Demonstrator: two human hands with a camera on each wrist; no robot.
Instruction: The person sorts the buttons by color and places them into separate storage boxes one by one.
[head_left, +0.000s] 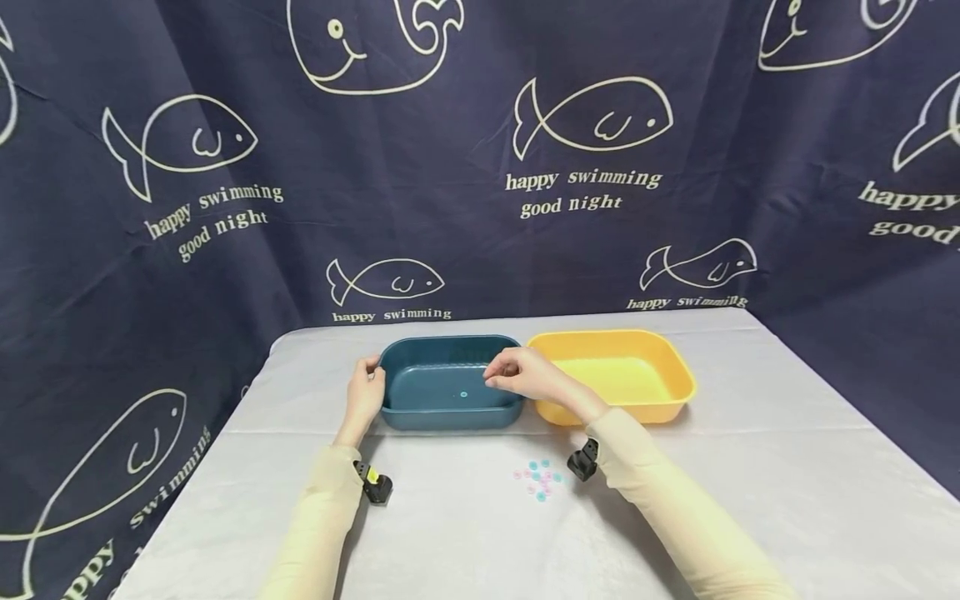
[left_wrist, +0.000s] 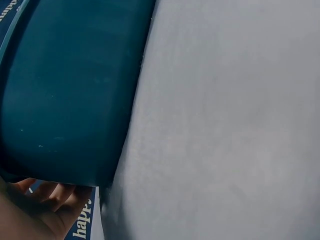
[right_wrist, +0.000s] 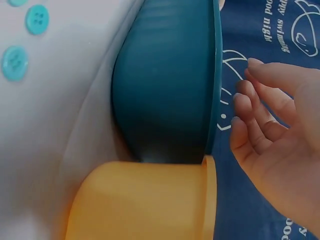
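My left hand (head_left: 365,390) holds the left end of a dark blue plastic bin (head_left: 450,419). In the left wrist view, its fingers (left_wrist: 59,197) lie against that end of the bin's wall. Over the right side of the same bin hovers my right hand (head_left: 525,372), thumb and fingers bent loosely. No object shows between its fingertips (right_wrist: 255,63) in the right wrist view. One small light-blue button (head_left: 463,394) lies on the blue bin's floor. On the table in front is a loose group of blue and pink buttons (head_left: 541,477).
A yellow bin (head_left: 651,412) stands right beside the blue one, under my right forearm. Both bins sit on a white-covered table (head_left: 450,517). Behind the table hangs a navy curtain (head_left: 480,233) with white fish prints. Each wrist wears a small black camera (head_left: 583,461).
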